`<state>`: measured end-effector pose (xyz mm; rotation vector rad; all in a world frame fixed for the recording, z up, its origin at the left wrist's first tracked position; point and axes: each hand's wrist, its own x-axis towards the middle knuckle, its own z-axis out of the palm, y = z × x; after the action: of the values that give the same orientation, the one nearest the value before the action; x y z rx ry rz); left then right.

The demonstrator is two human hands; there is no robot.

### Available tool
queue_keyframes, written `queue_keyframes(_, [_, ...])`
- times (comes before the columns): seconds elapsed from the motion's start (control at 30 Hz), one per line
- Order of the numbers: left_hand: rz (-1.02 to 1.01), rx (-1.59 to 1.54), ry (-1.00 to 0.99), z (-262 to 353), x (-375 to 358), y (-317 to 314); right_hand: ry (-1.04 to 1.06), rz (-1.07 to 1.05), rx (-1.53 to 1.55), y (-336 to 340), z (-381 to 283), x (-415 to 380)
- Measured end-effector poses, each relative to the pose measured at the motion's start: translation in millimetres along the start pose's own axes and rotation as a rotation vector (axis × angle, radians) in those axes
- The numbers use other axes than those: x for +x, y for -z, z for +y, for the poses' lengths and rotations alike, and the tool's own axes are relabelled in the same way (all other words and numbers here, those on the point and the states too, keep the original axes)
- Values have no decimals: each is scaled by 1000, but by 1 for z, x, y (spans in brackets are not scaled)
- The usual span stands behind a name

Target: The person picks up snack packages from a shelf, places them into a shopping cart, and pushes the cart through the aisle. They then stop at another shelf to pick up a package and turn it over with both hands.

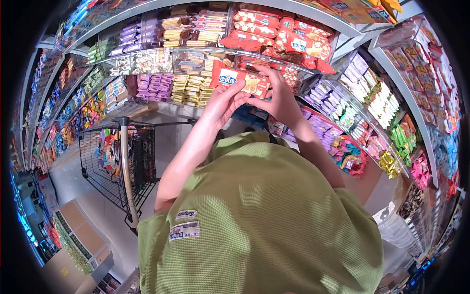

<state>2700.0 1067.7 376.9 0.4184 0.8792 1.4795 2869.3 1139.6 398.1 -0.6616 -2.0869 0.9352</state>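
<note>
In the head view, a red snack packet (253, 84) with a blue and white logo is held up in front of the shelf bins. My left hand (226, 104) pinches its lower edge, thumb lying over the front. On the other side, my right hand (278, 93) grips the packet's right end, its fingers curled over the top and its thumb below. Similar red packets (255, 23) fill the clear bin just beyond my hands. Beside them in the lower bin lie yellow-wrapped packets (196, 88) and purple ones (154, 86).
At left stands a black wire shopping cart (105, 169) with colourful packets inside. Tiered shelves of bagged sweets curve round to the left and right. On the right are bins of purple packets (320, 128) and green ones (402, 137). Clear plastic bin fronts (215, 53) edge the shelves.
</note>
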Motion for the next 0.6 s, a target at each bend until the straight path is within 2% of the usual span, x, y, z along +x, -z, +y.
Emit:
queue_keyframes(0.1, [-24,-4,3,-2,0,1,-23,-58,-8,2,-3,0])
queue_keyframes(0.23, [3,56,22,4,1,14,-49,-32,-43,12,0,0])
queue_keyframes(0.3, [-23,53,-5,7,2,20,-176,-51,-70,21,-4,0])
queue_keyframes(0.33, [15,189,-137,10,2,17,-108,-14,-100,23,0,-1])
queue_keyframes(0.4, [31,568,-367,13,5,25,-152,-27,-55,29,3,-4])
queue_keyframes(0.43, [34,566,-368,15,3,23,-196,-41,-9,31,4,-5])
queue_keyframes(0.5, [28,1480,-856,27,-5,6,-137,-55,-30,32,6,-4])
queue_keyframes(0.53, [8,1483,-719,31,-12,-4,-78,-62,-53,32,6,-3])
queue_keyframes(0.6, [-27,1552,-746,28,-11,-8,-130,-137,-31,31,1,-2])
